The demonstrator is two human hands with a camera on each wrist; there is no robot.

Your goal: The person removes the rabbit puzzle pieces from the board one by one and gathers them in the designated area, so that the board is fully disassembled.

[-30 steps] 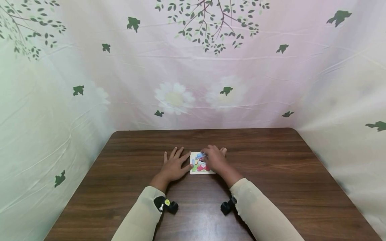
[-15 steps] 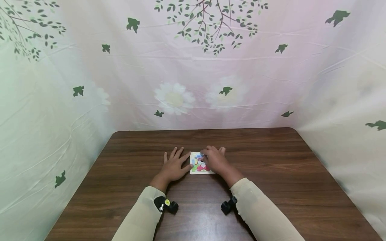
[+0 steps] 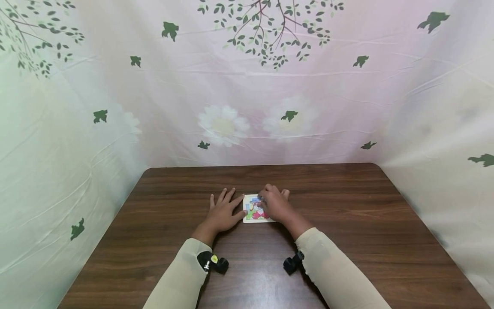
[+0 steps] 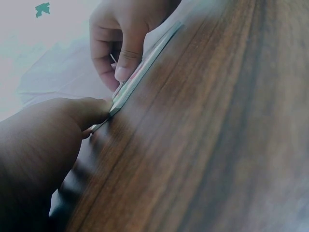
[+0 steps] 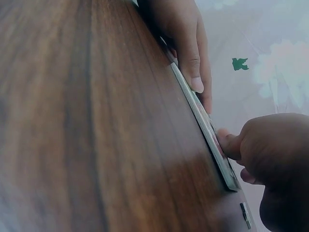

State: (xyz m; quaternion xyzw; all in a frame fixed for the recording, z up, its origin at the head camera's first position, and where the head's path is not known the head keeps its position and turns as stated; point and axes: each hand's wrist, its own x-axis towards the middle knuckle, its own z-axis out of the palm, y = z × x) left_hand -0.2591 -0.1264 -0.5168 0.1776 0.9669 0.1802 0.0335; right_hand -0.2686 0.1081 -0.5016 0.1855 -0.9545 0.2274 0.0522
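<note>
A small flat picture puzzle [image 3: 254,213] with a pale frame and a bright cartoon lies on the table between both hands. My left hand [image 3: 221,214] lies on the table with its fingers spread, its thumb tip and index fingertip at the puzzle's left edge. In the left wrist view, that thumb [image 4: 91,110] presses the near corner of the frame. My right hand [image 3: 275,204] covers the puzzle's right part, fingers curled. Its thumb [image 4: 129,60] and forefinger pinch at the surface in the left wrist view, on what looks like a puzzle piece, mostly hidden by the fingers.
The brown wooden table [image 3: 347,240] extends to all sides of the puzzle. Behind it and at both sides hangs a pale cloth [image 3: 247,94] printed with leaves, birds and flowers. Both wrists carry small black cameras [image 3: 221,266] over light sleeves.
My right hand's fingers have shifted slightly over the puzzle's upper part, baring and covering bits of the picture. The left hand and the puzzle have stayed in place.
</note>
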